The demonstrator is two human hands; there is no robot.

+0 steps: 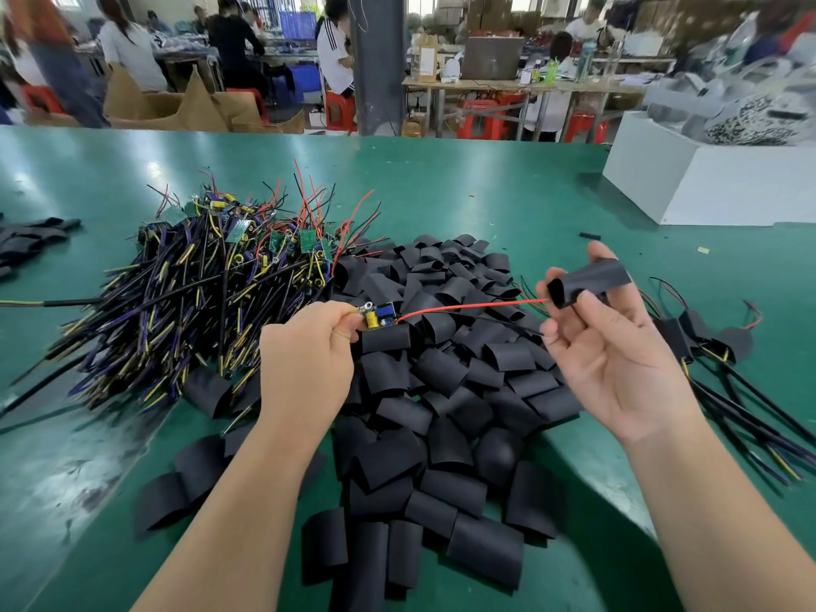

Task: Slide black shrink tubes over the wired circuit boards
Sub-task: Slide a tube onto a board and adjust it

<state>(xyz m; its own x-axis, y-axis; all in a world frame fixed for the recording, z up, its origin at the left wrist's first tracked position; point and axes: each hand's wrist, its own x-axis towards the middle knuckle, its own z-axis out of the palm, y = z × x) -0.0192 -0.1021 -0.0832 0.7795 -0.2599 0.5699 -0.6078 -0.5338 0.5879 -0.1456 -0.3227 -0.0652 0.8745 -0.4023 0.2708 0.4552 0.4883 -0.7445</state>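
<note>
My left hand [309,346] pinched the small blue-and-yellow wired circuit board [377,315]; my right hand [618,351] gripped a flattened black shrink tube [589,282], thin red wire [477,306] at its mouth. Risk: the lower black wire [525,329] might miss and snag.

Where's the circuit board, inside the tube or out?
Out: the circuit board sits bare in the left hand; its red wire reaches the shrink tube in the right hand.
</note>
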